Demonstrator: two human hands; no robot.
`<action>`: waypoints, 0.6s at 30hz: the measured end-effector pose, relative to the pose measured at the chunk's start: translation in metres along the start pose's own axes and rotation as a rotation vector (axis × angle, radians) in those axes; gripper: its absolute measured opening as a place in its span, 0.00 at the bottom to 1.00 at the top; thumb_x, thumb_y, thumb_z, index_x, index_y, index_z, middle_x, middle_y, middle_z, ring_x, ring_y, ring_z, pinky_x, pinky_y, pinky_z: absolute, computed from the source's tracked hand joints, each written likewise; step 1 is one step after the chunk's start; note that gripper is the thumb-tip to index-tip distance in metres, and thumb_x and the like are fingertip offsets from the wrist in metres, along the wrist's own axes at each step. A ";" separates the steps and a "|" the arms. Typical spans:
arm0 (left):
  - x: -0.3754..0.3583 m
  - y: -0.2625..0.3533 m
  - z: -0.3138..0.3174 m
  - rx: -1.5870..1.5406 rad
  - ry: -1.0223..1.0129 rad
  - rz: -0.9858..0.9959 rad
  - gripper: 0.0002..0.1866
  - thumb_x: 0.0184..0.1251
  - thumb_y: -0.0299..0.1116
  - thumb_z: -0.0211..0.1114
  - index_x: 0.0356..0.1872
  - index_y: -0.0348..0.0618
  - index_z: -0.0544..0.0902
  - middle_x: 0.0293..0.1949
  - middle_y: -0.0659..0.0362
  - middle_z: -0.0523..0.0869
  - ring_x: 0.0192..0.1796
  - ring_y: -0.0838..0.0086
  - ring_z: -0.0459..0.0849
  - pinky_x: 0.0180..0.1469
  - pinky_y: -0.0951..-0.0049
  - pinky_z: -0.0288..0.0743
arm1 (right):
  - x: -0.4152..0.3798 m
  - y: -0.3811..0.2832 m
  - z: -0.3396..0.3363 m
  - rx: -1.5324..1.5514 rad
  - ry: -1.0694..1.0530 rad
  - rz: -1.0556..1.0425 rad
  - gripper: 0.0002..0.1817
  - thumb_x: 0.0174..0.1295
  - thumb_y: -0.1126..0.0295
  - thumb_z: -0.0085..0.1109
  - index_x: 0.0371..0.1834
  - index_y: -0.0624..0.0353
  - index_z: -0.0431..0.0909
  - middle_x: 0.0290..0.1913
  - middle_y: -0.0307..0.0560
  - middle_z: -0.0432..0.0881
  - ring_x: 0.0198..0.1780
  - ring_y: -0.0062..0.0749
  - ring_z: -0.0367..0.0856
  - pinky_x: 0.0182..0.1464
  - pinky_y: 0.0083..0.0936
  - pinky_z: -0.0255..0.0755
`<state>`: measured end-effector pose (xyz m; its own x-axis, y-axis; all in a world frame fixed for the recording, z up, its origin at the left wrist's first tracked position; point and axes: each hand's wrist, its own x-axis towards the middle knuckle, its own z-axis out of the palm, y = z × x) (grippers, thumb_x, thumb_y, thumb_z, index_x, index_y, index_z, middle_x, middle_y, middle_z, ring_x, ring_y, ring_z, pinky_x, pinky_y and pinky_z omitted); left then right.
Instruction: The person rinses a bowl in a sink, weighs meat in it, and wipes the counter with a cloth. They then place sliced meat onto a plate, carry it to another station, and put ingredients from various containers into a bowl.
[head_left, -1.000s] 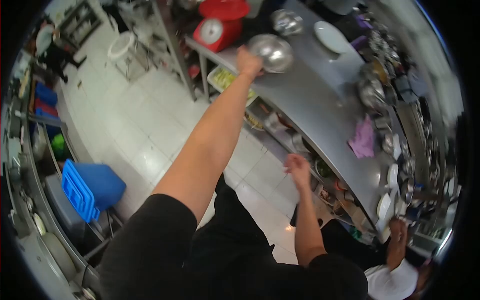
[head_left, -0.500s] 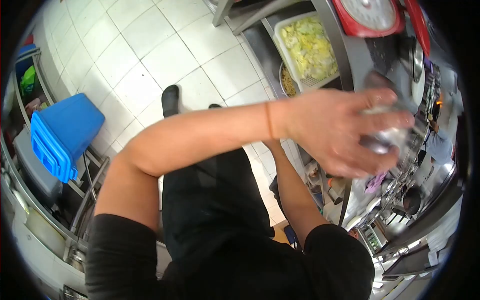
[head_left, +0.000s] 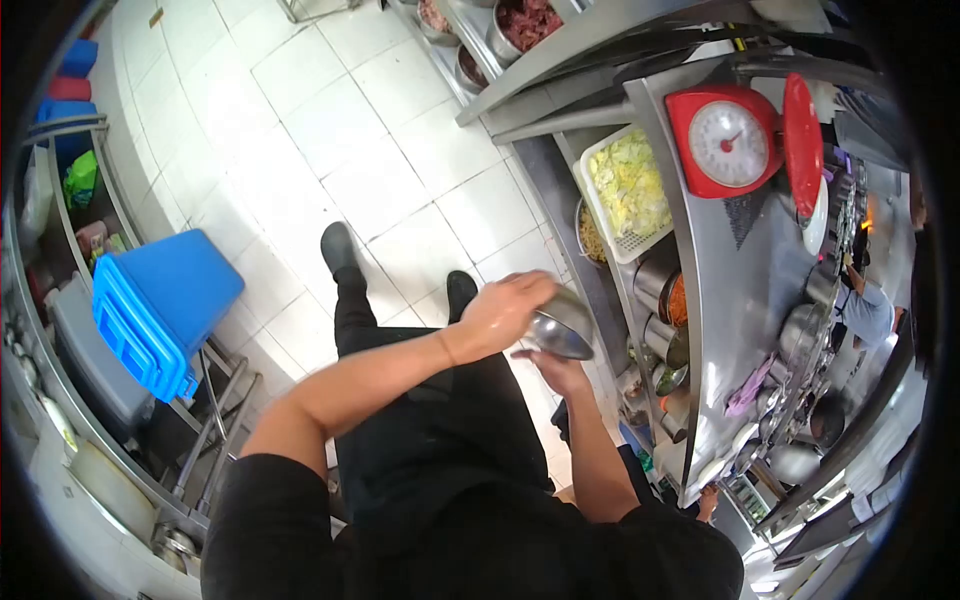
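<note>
My left hand (head_left: 508, 312), a thin band on its wrist, grips a small shiny metal bowl (head_left: 565, 325). The bowl is tilted in front of my thighs, above the floor, and its contents cannot be made out. Just below the bowl's lower rim is my right hand (head_left: 562, 374), fingers stretched out and apart. Whether it touches the metal cannot be told. To the right of both hands runs a steel counter (head_left: 708, 290), with a white basket of chopped cabbage (head_left: 628, 190) on the shelf under it.
A red dial scale (head_left: 728, 140) stands on the counter, with a purple cloth (head_left: 750, 388) farther along. Pots, including one of shredded orange food (head_left: 678, 298), fill the lower shelf. A blue lidded bin (head_left: 165, 305) stands left. Another person (head_left: 868, 308) is beyond the counter.
My left hand has drawn back from over the counter to in front of my body, bringing the metal bowl beside my right hand. The view has shifted, showing more of the scale.
</note>
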<state>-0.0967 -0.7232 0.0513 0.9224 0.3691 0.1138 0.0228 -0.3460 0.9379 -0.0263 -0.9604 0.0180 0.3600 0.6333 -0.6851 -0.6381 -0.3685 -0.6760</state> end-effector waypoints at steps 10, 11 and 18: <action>-0.046 -0.027 -0.100 -0.337 -0.683 -0.509 0.37 0.58 0.49 0.73 0.64 0.42 0.72 0.65 0.48 0.74 0.67 0.57 0.73 0.67 0.57 0.68 | -0.143 -0.219 -0.017 -1.326 0.816 -0.754 0.44 0.47 0.80 0.63 0.73 0.63 0.59 0.72 0.55 0.64 0.74 0.44 0.60 0.75 0.36 0.51; -0.070 -0.103 -0.112 -0.683 -0.605 -0.654 0.33 0.62 0.42 0.72 0.65 0.39 0.71 0.63 0.48 0.76 0.62 0.59 0.78 0.60 0.65 0.77 | -0.155 -0.238 -0.025 -1.329 0.947 -0.918 0.45 0.47 0.80 0.64 0.73 0.63 0.58 0.72 0.55 0.63 0.74 0.44 0.61 0.75 0.35 0.52; -0.109 -0.190 -0.168 1.214 -0.374 -0.907 0.41 0.66 0.61 0.55 0.76 0.53 0.58 0.78 0.53 0.52 0.79 0.44 0.34 0.61 0.14 0.40 | -0.193 -0.217 -0.124 -1.773 1.838 -0.924 0.38 0.48 0.86 0.54 0.68 0.74 0.58 0.66 0.64 0.65 0.68 0.59 0.64 0.72 0.43 0.56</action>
<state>-0.2664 -0.5529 -0.0849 0.4636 0.6693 -0.5806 0.7206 -0.6661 -0.1924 0.1265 -1.0872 0.2635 0.4950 0.4005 0.7711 0.2522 -0.9154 0.3136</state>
